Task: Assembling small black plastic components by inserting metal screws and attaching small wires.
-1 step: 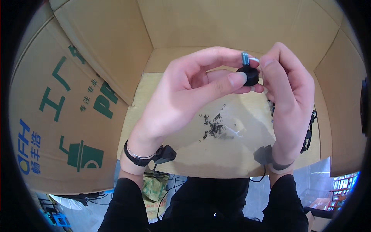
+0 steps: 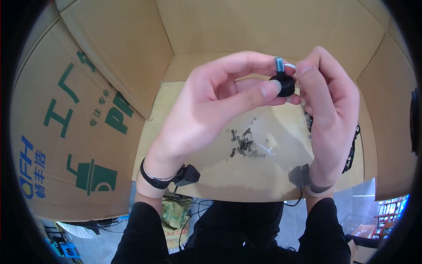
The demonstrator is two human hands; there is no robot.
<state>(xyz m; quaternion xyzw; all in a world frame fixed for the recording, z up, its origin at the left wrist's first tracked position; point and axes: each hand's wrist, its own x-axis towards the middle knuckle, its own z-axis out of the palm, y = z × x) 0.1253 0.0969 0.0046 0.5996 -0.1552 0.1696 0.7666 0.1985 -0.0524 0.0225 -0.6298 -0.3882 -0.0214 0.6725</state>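
Held up above the table, a black round knob with a threaded metal stud [image 2: 286, 87] points its stud upward. My left hand [image 2: 209, 99] is closed on it, thumb in front and fingers behind. Right beside the stud is a thin, curved white piece [image 2: 289, 65]. My right hand [image 2: 329, 97] pinches the right end of that piece between thumb and forefinger; its other fingers are curled. Whether the white piece touches the stud, I cannot tell. Below my hands lies a loose pile of small dark coil springs [image 2: 243, 144], with several tiny rings scattered around it.
A white branched strip [image 2: 267, 150] lies right of the springs on the light wooden table [image 2: 198, 176]. Dark parts [image 2: 350, 160] sit at the right edge, partly behind my right forearm. Cardboard walls [image 2: 263, 26] enclose the back and sides. Black devices [image 2: 187, 175] are strapped to my wrists.
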